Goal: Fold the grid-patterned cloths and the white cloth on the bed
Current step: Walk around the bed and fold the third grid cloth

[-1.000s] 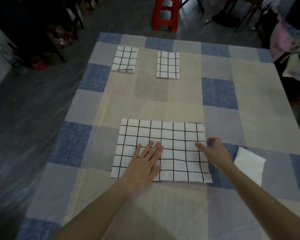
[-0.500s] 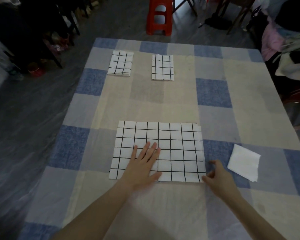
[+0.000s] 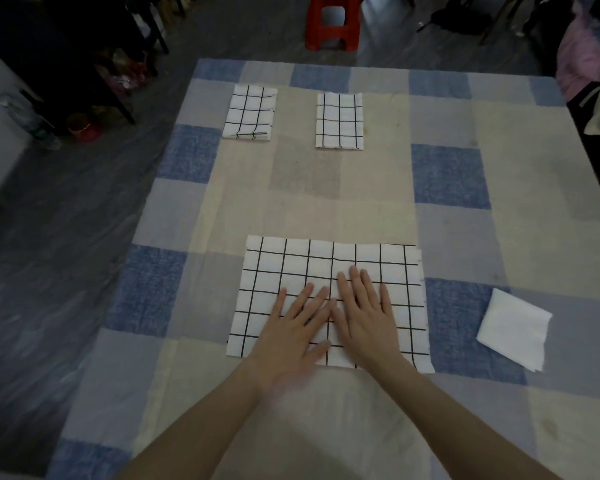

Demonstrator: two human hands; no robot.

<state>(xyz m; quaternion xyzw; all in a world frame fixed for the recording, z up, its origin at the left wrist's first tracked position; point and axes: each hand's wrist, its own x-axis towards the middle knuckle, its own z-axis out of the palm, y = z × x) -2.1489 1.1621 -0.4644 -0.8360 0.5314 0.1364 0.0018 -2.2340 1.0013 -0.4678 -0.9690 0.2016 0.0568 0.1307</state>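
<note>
Both my hands lie flat, side by side, on the large grid cloth (image 3: 329, 299) at the near middle of the bed (image 3: 465, 237). My left hand (image 3: 291, 327) and right hand (image 3: 364, 313) have their fingers (image 3: 355, 277) straight and spread, pressing the fabric and gripping nothing. The cloth appears already doubled once: a second edge shows along its far right side. Step in hand, as I judge it: smoothing this layer before the next fold.

Next move, by my reckoning: pinch the corners of one short side and carry it across to the other, keeping the edges matched so the grid lines stay square.

Two small grid cloths, one far left (image 3: 249, 113) and one far centre (image 3: 339, 120), look fully folded. The white cloth (image 3: 513, 329) lies near right, well apart from my hands, seemingly folded though somewhat askew.

No containers are in view.
</note>
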